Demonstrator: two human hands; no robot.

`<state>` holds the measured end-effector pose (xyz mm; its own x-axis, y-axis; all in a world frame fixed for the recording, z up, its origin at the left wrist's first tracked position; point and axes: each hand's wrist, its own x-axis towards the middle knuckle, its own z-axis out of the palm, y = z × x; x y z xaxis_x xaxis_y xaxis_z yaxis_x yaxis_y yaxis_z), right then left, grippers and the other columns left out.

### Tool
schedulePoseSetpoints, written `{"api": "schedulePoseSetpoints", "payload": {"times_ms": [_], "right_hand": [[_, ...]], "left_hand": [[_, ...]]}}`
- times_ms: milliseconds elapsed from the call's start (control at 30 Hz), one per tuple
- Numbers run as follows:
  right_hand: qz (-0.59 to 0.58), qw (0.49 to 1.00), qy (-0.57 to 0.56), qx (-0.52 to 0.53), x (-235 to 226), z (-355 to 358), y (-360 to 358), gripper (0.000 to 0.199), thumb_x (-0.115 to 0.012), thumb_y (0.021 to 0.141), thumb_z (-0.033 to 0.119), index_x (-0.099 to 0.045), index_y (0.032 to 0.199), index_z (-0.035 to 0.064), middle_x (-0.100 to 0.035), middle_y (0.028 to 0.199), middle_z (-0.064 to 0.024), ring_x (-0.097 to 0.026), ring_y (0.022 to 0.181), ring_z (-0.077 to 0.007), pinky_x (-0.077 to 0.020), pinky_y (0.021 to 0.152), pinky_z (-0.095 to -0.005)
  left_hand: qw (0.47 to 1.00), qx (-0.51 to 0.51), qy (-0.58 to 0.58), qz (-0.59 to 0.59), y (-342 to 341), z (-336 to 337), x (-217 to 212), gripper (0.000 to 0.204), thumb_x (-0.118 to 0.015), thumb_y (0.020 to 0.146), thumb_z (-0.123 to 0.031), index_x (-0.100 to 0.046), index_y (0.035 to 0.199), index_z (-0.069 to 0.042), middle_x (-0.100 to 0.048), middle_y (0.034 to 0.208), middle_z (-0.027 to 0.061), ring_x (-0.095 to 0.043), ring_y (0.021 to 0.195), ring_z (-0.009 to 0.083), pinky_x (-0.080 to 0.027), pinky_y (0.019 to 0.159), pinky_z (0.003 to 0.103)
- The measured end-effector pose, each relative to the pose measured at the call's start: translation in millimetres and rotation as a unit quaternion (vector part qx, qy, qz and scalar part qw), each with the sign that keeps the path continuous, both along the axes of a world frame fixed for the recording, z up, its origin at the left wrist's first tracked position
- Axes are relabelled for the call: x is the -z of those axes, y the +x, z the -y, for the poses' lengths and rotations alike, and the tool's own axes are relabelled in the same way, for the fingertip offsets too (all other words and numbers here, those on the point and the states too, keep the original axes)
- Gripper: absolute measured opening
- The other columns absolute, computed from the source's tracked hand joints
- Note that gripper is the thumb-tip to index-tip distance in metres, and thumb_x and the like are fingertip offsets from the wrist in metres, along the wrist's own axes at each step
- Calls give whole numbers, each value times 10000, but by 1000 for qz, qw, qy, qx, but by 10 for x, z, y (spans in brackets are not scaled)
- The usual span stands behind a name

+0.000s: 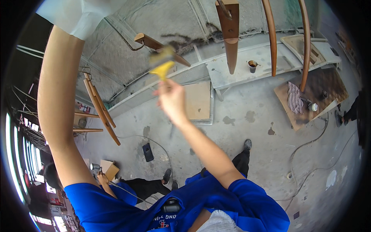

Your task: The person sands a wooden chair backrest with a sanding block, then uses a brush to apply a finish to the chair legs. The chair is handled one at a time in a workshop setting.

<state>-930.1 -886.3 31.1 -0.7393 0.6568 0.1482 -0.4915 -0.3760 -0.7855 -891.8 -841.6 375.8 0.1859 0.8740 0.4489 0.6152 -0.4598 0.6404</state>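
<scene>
While the yellow-handled brush [162, 63] met the hanging wooden piece [160, 45] on its hook, we judged ourselves mid-stroke, coating it; the next pass called for a steady wrist along the grain. Blurred bristles, brown-stained, lay against the bar's lower end. Our right hand [172, 98] had its fingers closed tight round the brush handle. Our left hand was raised out of sight behind a pale cloth [83, 15], so its fingers we could not tell. Darker finished pieces [231, 36] hung near the concrete floor's [251, 127] far edge
</scene>
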Motion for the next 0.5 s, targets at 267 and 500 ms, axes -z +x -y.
{"api": "schedulePoseSetpoints", "payload": {"times_ms": [267,500], "right_hand": [[-242,920,256,169,30,350,-37,337,-669,1075,89,-651,1383,-46,-790,907,-118,-761,749,-168,-590,661,-298],[81,988,84,-99,1787,9,764,357,-633,1106,134,-630,1434,-6,-769,1143,-159,-772,904,-200,-616,710,-325]], "left_hand": [[992,-102,49,-62,-251,-444,109,298,-653,1104,-258,-767,1227,-11,-732,991,32,-689,894,105,-549,793,245],[980,-181,49,-66,-666,-416,290,390,-632,1083,-331,-774,1291,-34,-737,1008,76,-721,894,148,-583,852,298]]}}
